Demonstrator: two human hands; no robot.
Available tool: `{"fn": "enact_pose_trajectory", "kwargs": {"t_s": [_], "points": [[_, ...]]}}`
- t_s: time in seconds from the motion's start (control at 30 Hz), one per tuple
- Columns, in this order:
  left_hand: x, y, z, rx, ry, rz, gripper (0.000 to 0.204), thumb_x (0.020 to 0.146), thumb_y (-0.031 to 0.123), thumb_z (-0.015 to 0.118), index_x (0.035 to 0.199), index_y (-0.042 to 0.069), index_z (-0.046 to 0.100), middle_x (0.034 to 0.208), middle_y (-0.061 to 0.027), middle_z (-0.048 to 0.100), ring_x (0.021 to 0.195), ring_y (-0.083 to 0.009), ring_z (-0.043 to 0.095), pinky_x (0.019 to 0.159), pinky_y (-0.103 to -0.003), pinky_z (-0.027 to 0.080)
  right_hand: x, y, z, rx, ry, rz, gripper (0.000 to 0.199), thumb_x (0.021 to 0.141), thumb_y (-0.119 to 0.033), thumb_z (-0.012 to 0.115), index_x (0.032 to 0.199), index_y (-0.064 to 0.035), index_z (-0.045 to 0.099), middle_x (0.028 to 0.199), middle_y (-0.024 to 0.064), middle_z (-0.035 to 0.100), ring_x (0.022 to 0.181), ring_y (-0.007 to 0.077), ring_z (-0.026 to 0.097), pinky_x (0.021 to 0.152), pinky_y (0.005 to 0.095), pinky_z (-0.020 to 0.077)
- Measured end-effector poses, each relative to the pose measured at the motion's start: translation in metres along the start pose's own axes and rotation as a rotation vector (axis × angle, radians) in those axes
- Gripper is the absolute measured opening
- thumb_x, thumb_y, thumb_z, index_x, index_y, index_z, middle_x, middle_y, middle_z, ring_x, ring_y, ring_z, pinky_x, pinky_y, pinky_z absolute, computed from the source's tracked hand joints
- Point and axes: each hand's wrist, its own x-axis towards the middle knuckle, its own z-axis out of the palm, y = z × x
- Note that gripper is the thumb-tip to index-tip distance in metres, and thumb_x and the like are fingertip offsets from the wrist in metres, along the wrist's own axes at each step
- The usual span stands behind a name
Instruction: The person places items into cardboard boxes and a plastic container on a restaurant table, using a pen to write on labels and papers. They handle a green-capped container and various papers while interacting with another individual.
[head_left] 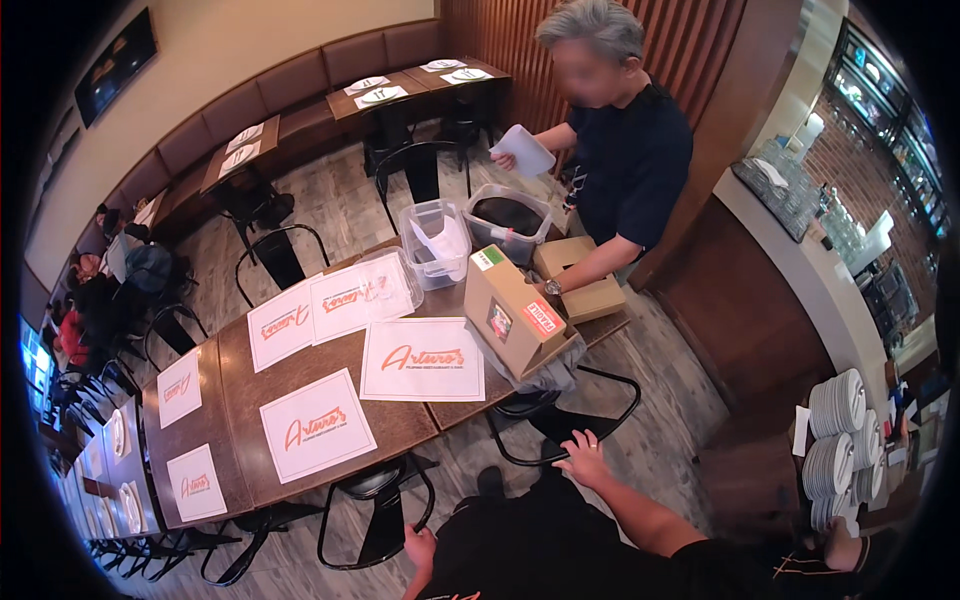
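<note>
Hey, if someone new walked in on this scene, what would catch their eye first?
Probably the white placemats with orange lettering, spread across the long brown table. Next, the big cardboard box with a red label at the table's right end, where a co-worker in a dark shirt stands on the far side. Nearest, the wearer's open right hand shows in front of a black chair.

Stacked white plates, curved brown banquette, dark wall-mounted screen
</note>
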Motion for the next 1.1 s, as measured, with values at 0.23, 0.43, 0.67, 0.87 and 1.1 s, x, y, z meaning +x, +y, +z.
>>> {"fn": "enact_pose_trajectory", "kwargs": {"t_s": [0.23, 0.43, 0.67, 0.87, 1.1], "points": [[0.001, 0.001, 0.000, -0.014, 0.002, -0.011, 0.018, 0.081, 0.020, 0.057, 0.093, 0.007, 0.059, 0.080, -0.0209, 0.063, 0.079, -0.0412, 0.061, 0.068, -0.049, 0.047, 0.003, -0.001, 0.000, -0.031, -0.031, 0.017, 0.054, 0.075, -0.052, 0.065, 0.112, -0.0140, 0.055, 0.136, 0.0160, 0.036, 0.129, 0.0409, 0.025, 0.100, 0.0580, 0.0269], [0.002, 0.007, 0.000, 0.018, -0.007, -0.043, 0.016, 0.080, 0.018, 0.058, 0.094, 0.008, 0.060, 0.083, -0.0195, 0.064, 0.081, -0.0397, 0.062, 0.069, -0.049, 0.047, 0.003, 0.005, 0.005, -0.014, 0.000, -0.004, 0.051, 0.074, -0.052, 0.066, 0.107, -0.0137, 0.056, 0.135, 0.0158, 0.037, 0.128, 0.0411, 0.026, 0.100, 0.0571, 0.0265], [0.000, -0.006, 0.001, -0.008, -0.012, -0.080, 0.016, 0.079, 0.015, 0.059, 0.094, 0.008, 0.059, 0.082, -0.0184, 0.064, 0.079, -0.0394, 0.062, 0.067, -0.049, 0.047, 0.002, -0.001, 0.001, -0.037, -0.020, 0.008, 0.050, 0.074, -0.052, 0.066, 0.106, -0.0144, 0.056, 0.135, 0.0150, 0.037, 0.129, 0.0402, 0.026, 0.100, 0.0566, 0.0266], [0.001, 0.002, -0.003, 0.008, -0.036, -0.059, 0.017, 0.080, 0.014, 0.057, 0.095, 0.007, 0.058, 0.081, -0.0200, 0.063, 0.079, -0.0400, 0.062, 0.068, -0.049, 0.047, 0.003, 0.002, 0.006, -0.022, -0.027, -0.006, 0.050, 0.074, -0.051, 0.066, 0.105, -0.0143, 0.057, 0.136, 0.0144, 0.037, 0.129, 0.0395, 0.026, 0.101, 0.0557, 0.0264], [0.004, 0.007, -0.003, -0.006, -0.064, -0.115, 0.020, 0.080, 0.017, 0.058, 0.097, 0.007, 0.057, 0.081, -0.0215, 0.063, 0.079, -0.0407, 0.062, 0.069, -0.049, 0.047, 0.005, -0.001, 0.005, -0.007, -0.005, 0.008, 0.050, 0.072, -0.048, 0.069, 0.106, -0.0134, 0.058, 0.135, 0.0150, 0.038, 0.128, 0.0407, 0.026, 0.102, 0.0546, 0.0263]]}}
